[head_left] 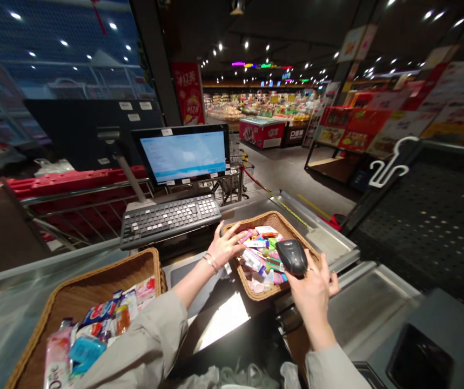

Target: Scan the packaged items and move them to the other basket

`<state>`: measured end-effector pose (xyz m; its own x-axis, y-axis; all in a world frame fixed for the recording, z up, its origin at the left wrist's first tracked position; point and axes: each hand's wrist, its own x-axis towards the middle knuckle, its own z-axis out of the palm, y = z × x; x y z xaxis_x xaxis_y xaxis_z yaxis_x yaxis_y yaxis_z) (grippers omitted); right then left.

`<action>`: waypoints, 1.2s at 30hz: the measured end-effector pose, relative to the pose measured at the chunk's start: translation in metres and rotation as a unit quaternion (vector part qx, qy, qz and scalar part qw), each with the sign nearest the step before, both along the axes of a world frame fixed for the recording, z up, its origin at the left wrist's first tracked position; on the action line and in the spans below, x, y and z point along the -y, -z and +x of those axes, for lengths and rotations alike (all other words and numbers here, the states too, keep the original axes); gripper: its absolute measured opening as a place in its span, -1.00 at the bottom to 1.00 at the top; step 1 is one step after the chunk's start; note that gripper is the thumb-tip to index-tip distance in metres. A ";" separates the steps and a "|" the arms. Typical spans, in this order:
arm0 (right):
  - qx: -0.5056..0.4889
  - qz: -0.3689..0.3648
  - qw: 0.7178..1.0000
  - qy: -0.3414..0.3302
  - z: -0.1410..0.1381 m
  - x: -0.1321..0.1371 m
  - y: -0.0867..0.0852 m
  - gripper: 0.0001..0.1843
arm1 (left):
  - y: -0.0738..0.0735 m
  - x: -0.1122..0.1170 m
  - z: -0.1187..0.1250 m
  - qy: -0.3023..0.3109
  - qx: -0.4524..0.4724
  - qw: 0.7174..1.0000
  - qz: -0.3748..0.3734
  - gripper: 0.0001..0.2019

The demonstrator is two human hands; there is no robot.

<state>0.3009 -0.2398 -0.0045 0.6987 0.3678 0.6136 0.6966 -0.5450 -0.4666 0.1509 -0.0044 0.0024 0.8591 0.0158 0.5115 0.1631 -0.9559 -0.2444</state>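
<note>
My right hand (pixel 315 289) is closed around a dark handheld barcode scanner (pixel 292 256), held over the near edge of a wicker basket (pixel 288 222) full of small colourful packets (pixel 261 254). My left hand (pixel 226 246) reaches into that basket from the left. Its fingers are spread and rest on the packets at the rim. A bracelet sits on the left wrist. A second, larger wicker basket (pixel 94 281) at the lower left holds several snack packets (pixel 94 324), beside my left sleeve.
A keyboard (pixel 170 217) and a lit monitor (pixel 185 155) stand behind the baskets on a metal checkout counter (pixel 333 237). A dark perforated panel (pixel 434 221) with a white hook rises at the right. Shop aisles and displays lie beyond.
</note>
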 end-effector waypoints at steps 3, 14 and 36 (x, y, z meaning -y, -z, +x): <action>-0.020 -0.011 1.000 0.009 0.001 0.001 -0.002 -0.41 | -0.001 -0.004 0.008 0.037 -0.039 0.999 0.008 -0.80; -0.028 -0.014 0.999 0.014 0.004 0.001 0.002 -0.38 | -0.001 0.007 0.029 -0.032 -0.033 0.999 -0.005 -0.53; -0.012 -0.009 0.992 -0.127 -0.046 -0.067 -0.013 -0.41 | -0.023 0.016 -0.085 -0.268 0.049 0.962 -0.038 -0.26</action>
